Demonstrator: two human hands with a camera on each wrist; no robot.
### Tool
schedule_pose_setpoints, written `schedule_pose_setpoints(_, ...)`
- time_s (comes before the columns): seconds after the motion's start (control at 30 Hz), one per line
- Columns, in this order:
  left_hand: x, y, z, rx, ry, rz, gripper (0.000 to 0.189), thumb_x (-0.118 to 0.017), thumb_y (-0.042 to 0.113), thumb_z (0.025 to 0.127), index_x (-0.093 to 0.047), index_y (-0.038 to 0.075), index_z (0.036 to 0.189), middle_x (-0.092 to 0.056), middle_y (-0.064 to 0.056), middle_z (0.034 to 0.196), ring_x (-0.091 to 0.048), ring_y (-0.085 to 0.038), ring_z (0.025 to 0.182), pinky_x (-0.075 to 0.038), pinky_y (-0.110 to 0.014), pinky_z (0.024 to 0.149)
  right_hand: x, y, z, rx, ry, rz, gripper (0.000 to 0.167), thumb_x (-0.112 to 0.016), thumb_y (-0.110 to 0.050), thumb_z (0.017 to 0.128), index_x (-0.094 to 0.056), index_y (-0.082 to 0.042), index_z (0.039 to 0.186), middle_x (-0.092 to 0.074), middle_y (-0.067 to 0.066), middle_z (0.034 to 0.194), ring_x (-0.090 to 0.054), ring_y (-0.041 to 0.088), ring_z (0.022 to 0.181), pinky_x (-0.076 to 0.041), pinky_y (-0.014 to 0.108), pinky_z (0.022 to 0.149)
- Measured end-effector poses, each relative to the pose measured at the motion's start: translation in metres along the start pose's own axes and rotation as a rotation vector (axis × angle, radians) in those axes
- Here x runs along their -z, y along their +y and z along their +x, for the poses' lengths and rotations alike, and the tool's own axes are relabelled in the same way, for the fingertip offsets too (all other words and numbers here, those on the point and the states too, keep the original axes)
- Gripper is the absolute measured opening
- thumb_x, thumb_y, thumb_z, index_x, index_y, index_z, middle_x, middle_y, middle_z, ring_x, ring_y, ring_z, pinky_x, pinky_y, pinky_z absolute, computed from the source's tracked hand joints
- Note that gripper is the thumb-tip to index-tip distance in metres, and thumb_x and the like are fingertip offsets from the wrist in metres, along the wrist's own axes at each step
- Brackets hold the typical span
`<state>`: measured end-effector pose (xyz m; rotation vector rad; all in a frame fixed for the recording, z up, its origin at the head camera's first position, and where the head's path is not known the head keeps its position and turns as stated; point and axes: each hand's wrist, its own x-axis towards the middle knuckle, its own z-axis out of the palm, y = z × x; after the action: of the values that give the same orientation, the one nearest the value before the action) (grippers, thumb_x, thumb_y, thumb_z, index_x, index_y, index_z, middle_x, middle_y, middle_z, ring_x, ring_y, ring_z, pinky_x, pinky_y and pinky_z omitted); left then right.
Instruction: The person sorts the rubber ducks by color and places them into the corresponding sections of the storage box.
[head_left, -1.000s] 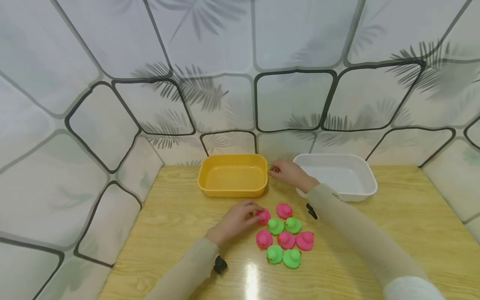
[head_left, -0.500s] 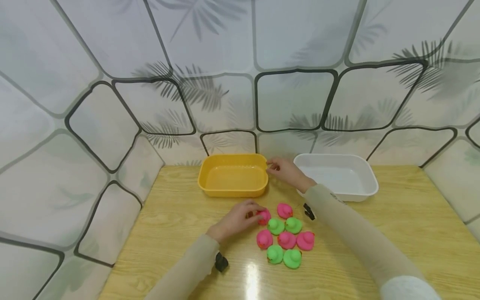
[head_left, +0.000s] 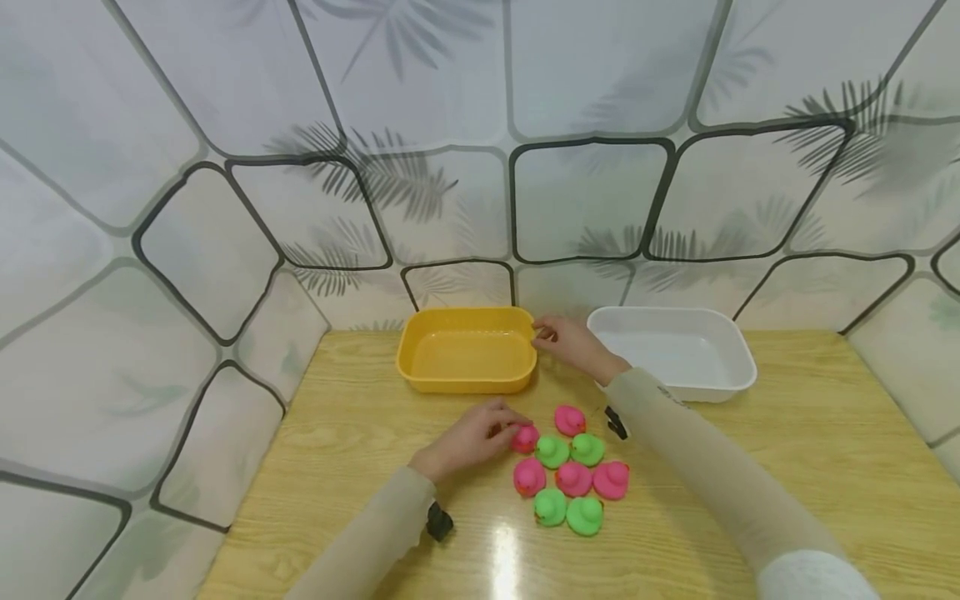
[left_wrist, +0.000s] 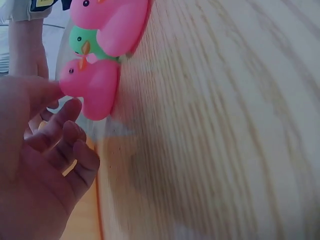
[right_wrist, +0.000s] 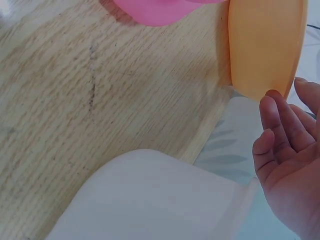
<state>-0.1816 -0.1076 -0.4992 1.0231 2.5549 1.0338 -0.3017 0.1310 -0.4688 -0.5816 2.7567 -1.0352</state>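
Note:
My left hand pinches the head of a pink toy duck, which stands upright on the table at the far left of a group of ducks. Part of that duck is hidden behind the fingers. My right hand reaches to the right end of a yellow basin, and its loosely bent fingertips touch the outer wall near the rim. Close by sit several other pink ducks and several green ducks, grouped on the wooden table.
A white basin stands at the back right, partly under the right forearm. Nothing lies in either basin. The patterned wall covering rises behind the table.
My right hand has moved slightly left, up to the yellow basin. The left thumb and finger have closed in on the pink duck, which is slightly shifted.

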Motion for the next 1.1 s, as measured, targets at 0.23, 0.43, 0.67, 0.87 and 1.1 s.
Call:
schedule_pose_setpoints(0.23,0.003,0.001,-0.008,-0.012,-0.022,0.061,0.035,-0.067,0.007,0.097,-0.072,0.014,0.132,-0.062,-0.001,0.116,-0.057,-0.016,0.099,-0.049,-0.031,0.092,0.0,-0.002,0.0,-0.009,-0.005,-0.005,0.04,-0.064,-0.018,0.104,-0.061,0.004,0.136,-0.07,0.022,0.121,-0.066,0.036,0.114,-0.053,0.049,0.1)
schedule_pose_setpoints(0.43,0.003,0.0,-0.006,-0.025,-0.033,0.094,0.03,-0.075,0.021,0.098,-0.074,0.018,0.128,-0.061,0.0,0.121,-0.059,-0.016,0.11,-0.05,-0.034,0.102,-0.001,0.001,0.001,0.008,-0.003,0.019,0.041,-0.066,-0.015,0.103,-0.06,0.006,0.137,-0.071,0.024,0.12,-0.067,0.037,0.113,-0.053,0.05,0.1)
schedule_pose_setpoints(0.67,0.005,0.001,-0.006,0.016,-0.038,0.079,0.025,-0.076,0.022,0.097,-0.074,0.017,0.121,-0.068,0.005,0.114,-0.058,-0.011,0.096,-0.05,-0.026,0.086,-0.001,-0.001,0.0,0.032,-0.005,0.018,0.043,-0.065,-0.017,0.102,-0.059,0.008,0.138,-0.071,0.024,0.116,-0.067,0.037,0.11,-0.054,0.049,0.098)
schedule_pose_setpoints(0.87,0.013,0.004,-0.013,0.066,-0.019,0.044,0.022,-0.075,0.025,0.098,-0.075,0.02,0.12,-0.07,0.011,0.107,-0.057,-0.011,0.085,-0.047,-0.024,0.076,-0.003,-0.002,0.0,0.019,-0.004,-0.005,0.045,-0.065,-0.016,0.103,-0.058,0.007,0.14,-0.071,0.022,0.115,-0.066,0.036,0.109,-0.054,0.049,0.097)
schedule_pose_setpoints(1.1,0.038,0.006,-0.02,0.037,0.015,0.091,0.026,-0.076,0.021,0.097,-0.073,0.015,0.122,-0.067,0.006,0.104,-0.059,-0.019,0.089,-0.049,-0.027,0.076,-0.001,-0.003,0.0,0.008,-0.02,0.004,0.049,-0.064,-0.018,0.103,-0.055,0.008,0.144,-0.071,0.022,0.115,-0.065,0.035,0.108,-0.053,0.049,0.097)
